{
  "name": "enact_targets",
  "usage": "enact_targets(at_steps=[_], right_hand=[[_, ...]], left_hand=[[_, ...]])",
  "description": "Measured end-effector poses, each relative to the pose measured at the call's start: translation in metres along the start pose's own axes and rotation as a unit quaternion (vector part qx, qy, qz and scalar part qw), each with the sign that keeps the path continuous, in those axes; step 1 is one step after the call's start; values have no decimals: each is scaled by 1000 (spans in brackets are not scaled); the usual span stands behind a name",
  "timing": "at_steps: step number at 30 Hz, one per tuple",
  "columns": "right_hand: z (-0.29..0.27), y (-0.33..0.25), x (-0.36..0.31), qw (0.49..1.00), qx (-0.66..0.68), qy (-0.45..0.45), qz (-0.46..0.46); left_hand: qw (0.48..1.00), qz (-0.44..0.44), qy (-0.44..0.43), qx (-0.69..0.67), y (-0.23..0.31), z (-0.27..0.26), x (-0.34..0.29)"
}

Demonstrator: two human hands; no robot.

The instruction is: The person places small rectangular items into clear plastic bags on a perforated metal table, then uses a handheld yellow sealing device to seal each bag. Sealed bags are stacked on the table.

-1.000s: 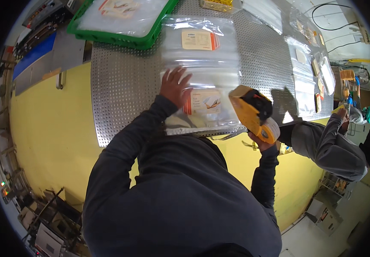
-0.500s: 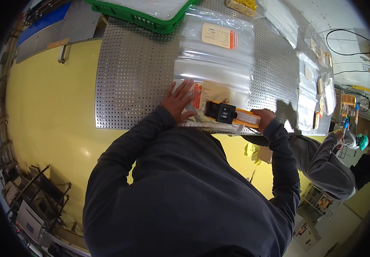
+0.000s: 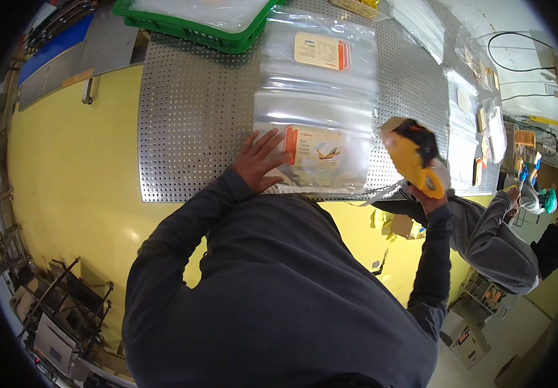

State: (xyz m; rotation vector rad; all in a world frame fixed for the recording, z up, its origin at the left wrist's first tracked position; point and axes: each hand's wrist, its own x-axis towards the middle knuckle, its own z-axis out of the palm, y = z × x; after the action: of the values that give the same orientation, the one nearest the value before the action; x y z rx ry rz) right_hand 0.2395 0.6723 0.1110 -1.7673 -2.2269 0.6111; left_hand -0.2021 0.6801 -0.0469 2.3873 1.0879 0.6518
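Clear plastic bags (image 3: 315, 100) with printed cream and orange panels lie in a stack on the perforated metal table (image 3: 195, 116). My left hand (image 3: 257, 161) rests on the near left part of the stack, fingers spread beside the orange stripe of the lower printed panel (image 3: 318, 147). My right hand (image 3: 429, 200) is closed round the handle of a yellow and black label gun (image 3: 413, 155). The gun is raised and tilted to the right of the stack, apart from the bags, and is slightly blurred.
A green plastic crate (image 3: 234, 44) stands at the table's far left. At the far edge sits a small container of yellow bits (image 3: 360, 8). More clear bags (image 3: 463, 136) lie along the right side. A co-worker in a grey top (image 3: 499, 246) is at the right.
My right hand has lifted the label gun off the lower printed panel and swung it right and upright. That panel now shows fully. My left hand has stayed spread on the bags.
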Motion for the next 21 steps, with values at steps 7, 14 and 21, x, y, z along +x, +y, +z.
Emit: enact_targets(at_steps=[7,14,21], right_hand=[[37,8,-62,928,301,121,183],[62,-16,-85,899,356,127,220],[43,-53,-67,878,386,44,281]], left_hand=[[999,52,3,-12,-8,4,-2],[976,-59,-76,-194,-10,-4,31],[894,-121,-59,-428,-65,-55,151]])
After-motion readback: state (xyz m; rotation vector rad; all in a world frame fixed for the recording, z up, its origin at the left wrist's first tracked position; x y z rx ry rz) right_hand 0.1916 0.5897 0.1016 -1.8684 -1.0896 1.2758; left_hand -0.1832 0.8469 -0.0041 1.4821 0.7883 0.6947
